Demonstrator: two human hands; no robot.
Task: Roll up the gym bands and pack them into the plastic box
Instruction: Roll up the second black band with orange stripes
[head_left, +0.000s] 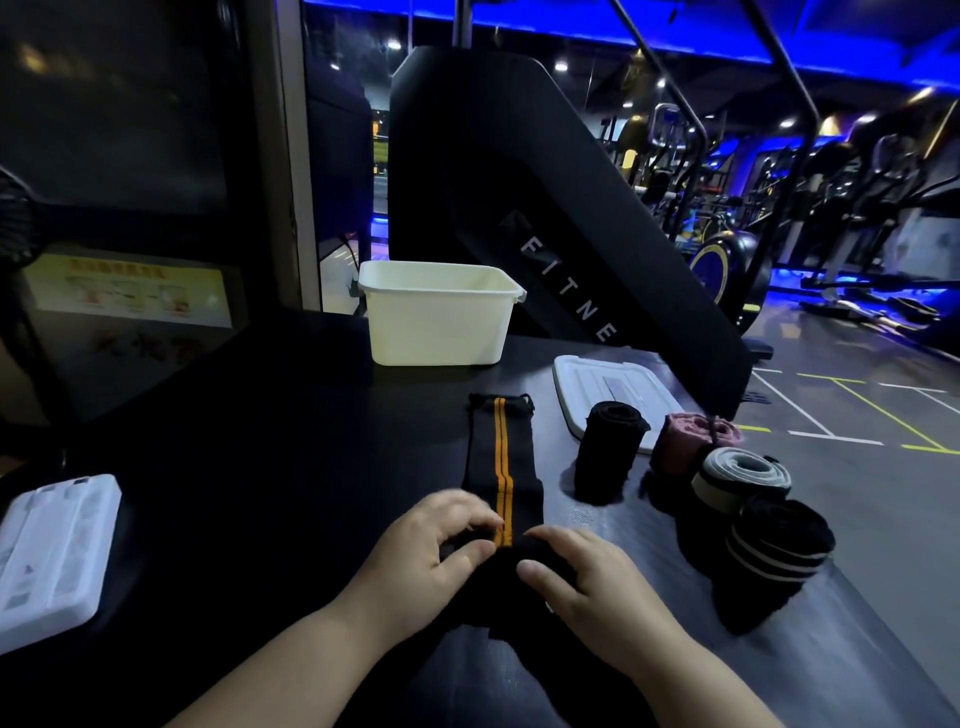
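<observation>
A black gym band with two orange stripes (500, 457) lies flat on the dark table, stretching away from me. My left hand (431, 556) and my right hand (587, 582) both pinch its near end, where the fabric is bunched into a small roll. To the right stand several rolled bands: a black one (608, 447), a pink one (685, 441), a grey-and-white one (743, 475) and a black one with white stripes (779, 545). The white plastic box (436, 317) stands open at the back of the table, and I cannot see its inside.
The box's white lid (602, 384) lies flat behind the rolled bands. A white flat case (47, 556) sits at the table's left edge. A large black gym machine (545, 208) rises behind the table; the table's right edge drops to the gym floor.
</observation>
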